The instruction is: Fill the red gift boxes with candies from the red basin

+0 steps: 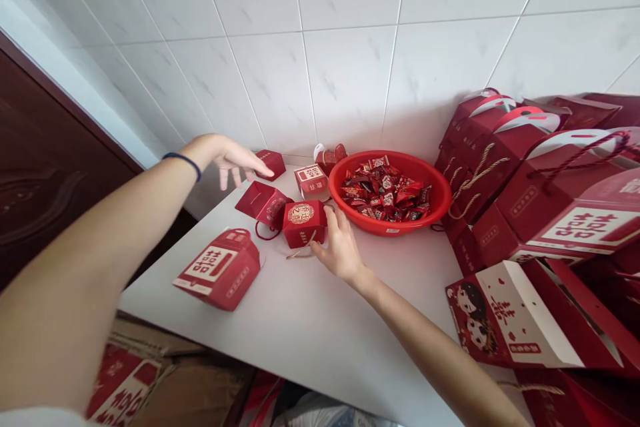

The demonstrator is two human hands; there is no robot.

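Observation:
My left hand hangs over the back left of the table with its fingers spread, holding nothing. Its fingertips are close to a small dark red box; whether they touch it I cannot tell. My right hand has thumb and fingers round the right side of a small red candy box with a round gold emblem. A thin gold cord lies by that box's front. Beside it stands an open red box with its lid up and a dark red cord handle.
A red plastic basin full of wrapped candies sits near the tiled wall. Red gift bags crowd the right side. A larger red box stands at the table's left, another box behind. Cardboard lies below.

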